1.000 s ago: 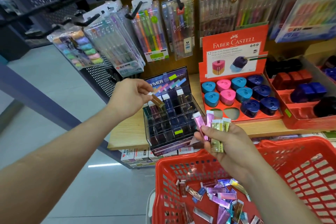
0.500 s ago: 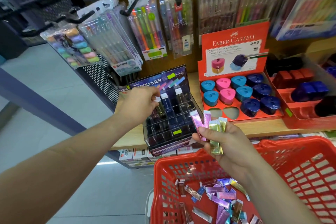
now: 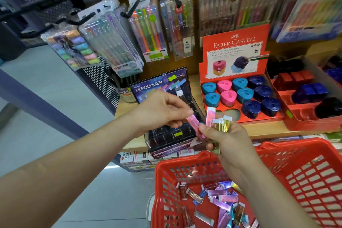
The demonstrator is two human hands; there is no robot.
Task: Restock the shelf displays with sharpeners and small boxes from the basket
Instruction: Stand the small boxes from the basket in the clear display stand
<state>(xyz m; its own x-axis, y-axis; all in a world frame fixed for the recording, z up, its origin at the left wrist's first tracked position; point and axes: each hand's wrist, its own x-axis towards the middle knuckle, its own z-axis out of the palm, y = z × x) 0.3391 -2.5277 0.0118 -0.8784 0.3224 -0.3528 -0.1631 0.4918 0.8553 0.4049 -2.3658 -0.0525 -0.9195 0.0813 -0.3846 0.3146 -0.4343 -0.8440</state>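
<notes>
1. Head view, the hands: your left hand (image 3: 162,111) pinches the upper end of one pink box (image 3: 195,128) between thumb and fingertips. Your right hand (image 3: 227,139) is closed round a bundle of small boxes (image 3: 222,125), pink and gold, standing upright in its grip. Its thumb lies against the pink box's lower end, so both hands touch that box.
2. Head view, the relation that matters: the pink box slants from upper left to lower right. The dark Hi-Polymer display (image 3: 166,135) stands just behind and below it at the shelf's (image 3: 268,129) front edge, with your left hand the nearer one. Judged from this, the box should lift clear of the right thumb and turn upright for a compartment.
3. Head view, surroundings: the red sharpener display (image 3: 235,46) sits to the right, with two front slots (image 3: 231,114) empty. The red basket (image 3: 277,146) below holds more loose boxes (image 3: 222,198). Hanging pen packs (image 3: 148,33) overhang the display's back.
</notes>
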